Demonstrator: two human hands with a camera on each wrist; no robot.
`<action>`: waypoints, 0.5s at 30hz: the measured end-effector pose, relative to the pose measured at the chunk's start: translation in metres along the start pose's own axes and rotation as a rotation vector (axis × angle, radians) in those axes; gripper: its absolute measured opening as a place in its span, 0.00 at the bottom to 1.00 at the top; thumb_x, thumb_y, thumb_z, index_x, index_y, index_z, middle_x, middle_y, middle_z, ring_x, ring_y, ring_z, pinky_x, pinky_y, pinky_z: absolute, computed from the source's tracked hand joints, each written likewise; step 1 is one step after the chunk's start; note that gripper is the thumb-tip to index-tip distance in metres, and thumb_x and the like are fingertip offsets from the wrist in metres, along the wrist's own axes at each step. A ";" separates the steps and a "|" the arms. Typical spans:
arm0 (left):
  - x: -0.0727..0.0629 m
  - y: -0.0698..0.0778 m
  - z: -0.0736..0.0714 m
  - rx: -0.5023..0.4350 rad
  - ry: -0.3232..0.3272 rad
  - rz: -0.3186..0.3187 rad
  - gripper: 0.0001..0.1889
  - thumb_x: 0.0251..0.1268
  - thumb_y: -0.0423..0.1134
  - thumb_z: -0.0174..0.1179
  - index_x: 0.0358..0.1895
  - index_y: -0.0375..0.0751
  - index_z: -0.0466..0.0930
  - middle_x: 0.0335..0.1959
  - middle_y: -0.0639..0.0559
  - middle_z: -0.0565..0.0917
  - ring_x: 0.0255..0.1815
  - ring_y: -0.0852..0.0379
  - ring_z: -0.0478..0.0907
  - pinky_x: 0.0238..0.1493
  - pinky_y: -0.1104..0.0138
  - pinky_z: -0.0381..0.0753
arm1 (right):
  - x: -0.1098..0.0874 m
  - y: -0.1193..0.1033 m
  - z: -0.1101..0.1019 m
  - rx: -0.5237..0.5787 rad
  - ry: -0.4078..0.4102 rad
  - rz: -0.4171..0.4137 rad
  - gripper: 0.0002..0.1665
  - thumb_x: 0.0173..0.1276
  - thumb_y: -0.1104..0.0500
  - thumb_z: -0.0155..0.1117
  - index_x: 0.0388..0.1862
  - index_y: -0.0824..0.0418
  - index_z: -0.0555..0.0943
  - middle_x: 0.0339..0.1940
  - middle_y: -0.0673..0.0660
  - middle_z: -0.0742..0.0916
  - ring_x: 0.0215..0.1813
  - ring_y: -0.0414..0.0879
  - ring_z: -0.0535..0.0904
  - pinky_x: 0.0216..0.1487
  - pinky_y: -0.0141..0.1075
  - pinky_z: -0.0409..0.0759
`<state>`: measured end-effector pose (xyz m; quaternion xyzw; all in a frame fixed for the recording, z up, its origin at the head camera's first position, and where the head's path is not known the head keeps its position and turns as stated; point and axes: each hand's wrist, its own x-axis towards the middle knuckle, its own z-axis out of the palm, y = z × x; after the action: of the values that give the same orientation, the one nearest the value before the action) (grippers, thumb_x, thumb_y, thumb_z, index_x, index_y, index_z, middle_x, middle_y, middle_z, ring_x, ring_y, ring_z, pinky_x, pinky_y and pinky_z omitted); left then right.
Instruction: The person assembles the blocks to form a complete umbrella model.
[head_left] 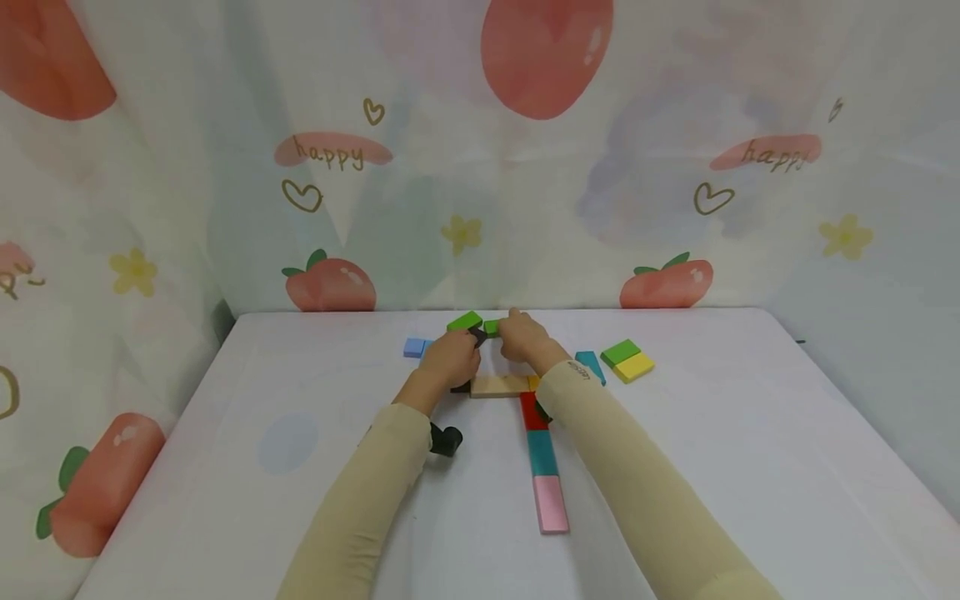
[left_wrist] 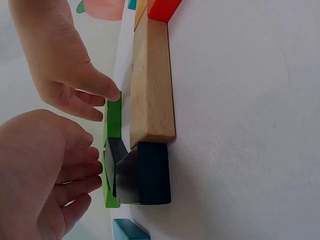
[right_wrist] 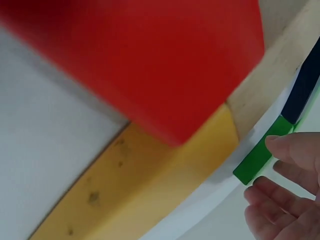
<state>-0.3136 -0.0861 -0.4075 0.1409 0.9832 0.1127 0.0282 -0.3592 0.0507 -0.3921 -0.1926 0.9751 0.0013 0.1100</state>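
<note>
Head view, centre | right hand [head_left: 523, 337]: fingers narrow, seemingly pinching bright-green rectangular block [left_wrist: 114, 120] on white tabletop [head_left: 705, 492] | left hand [head_left: 452, 358]: fingers loosely curved, apparently empty | step: probably aligning blocks | next: likely calls for gentle nudging

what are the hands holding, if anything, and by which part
The right hand overlaps a green block with its thumb in both wrist views; whether or where it grips cannot be told. The left hand grips nothing visible.
</note>
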 end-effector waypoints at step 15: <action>0.004 0.009 0.001 -0.011 -0.013 -0.019 0.19 0.70 0.40 0.44 0.59 0.37 0.71 0.57 0.46 0.74 0.58 0.51 0.70 0.56 0.60 0.70 | -0.025 0.046 -0.007 0.088 0.037 0.013 0.22 0.63 0.66 0.55 0.57 0.72 0.71 0.53 0.68 0.75 0.51 0.57 0.72 0.57 0.46 0.70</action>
<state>-0.3151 -0.0760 -0.4065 0.1319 0.9837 0.1167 0.0362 -0.3551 0.1023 -0.3816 -0.1811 0.9773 -0.0444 0.1001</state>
